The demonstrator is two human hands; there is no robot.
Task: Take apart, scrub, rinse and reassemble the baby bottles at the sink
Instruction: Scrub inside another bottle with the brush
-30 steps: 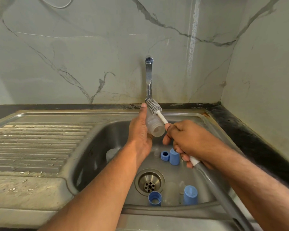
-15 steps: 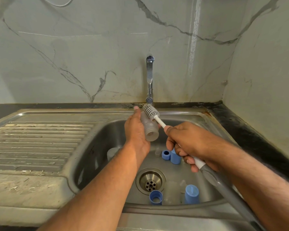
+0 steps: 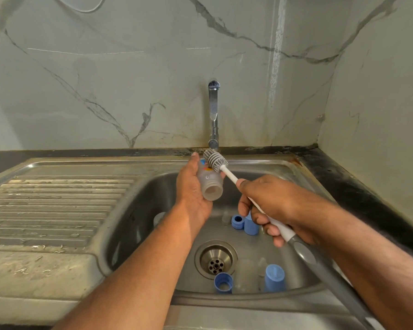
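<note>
Brush head [image 3: 215, 161] now lifted clear of the bottle [image 3: 209, 184], lying against its upper side rather than lower beside the neck as a moment ago. Left hand [image 3: 193, 189] curled round the bottle, open mouth turned toward the camera, above the sink [image 3: 138, 225]. Right hand [image 3: 270, 206] gripping the white brush handle. In the basin: blue ring [image 3: 237, 221] and blue cap [image 3: 251, 225] behind the drain [image 3: 215, 259], another ring [image 3: 223, 283], a clear bottle [image 3: 244, 277] and a cap [image 3: 274, 278] by the front wall. Ribbed drainboard [image 3: 55, 206] lying open to the left.
</note>
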